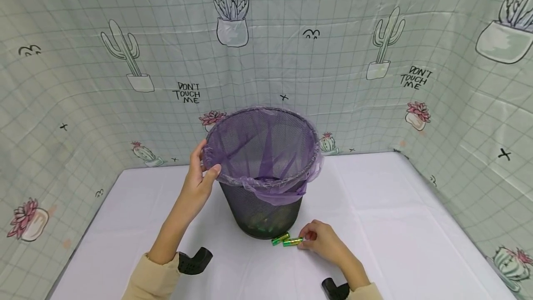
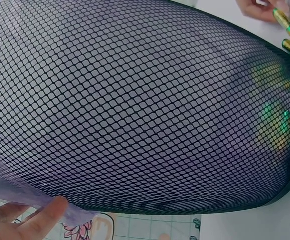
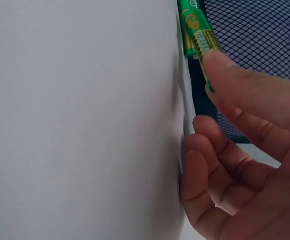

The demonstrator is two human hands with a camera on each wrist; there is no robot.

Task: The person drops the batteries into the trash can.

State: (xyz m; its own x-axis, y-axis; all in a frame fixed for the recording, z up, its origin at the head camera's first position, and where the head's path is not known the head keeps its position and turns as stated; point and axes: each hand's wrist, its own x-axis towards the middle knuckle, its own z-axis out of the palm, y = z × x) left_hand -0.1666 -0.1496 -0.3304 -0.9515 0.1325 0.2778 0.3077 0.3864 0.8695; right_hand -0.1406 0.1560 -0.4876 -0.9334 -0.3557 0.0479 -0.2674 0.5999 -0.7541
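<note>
A black mesh wastebasket [image 1: 258, 207] with a thin purple bin liner [image 1: 287, 193] folded over its rim stands on the white table. My left hand [image 1: 197, 186] grips its left rim, thumb in front over the liner and fingers behind. Low by the basket's base, my right hand [image 1: 322, 242] pinches one end of a green and gold battery [image 1: 293, 241] between thumb and fingers. Another such battery [image 1: 280, 239] lies beside it, close against the base. Through the mesh in the left wrist view, several green and gold batteries [image 2: 275, 120] show at the bottom of the basket.
White cloth covers the table [image 1: 374, 207]. A pale green grid curtain [image 1: 283, 68] with cactus prints hangs behind and along both sides. Black wrist mounts [image 1: 195, 261] stick out near both beige sleeves.
</note>
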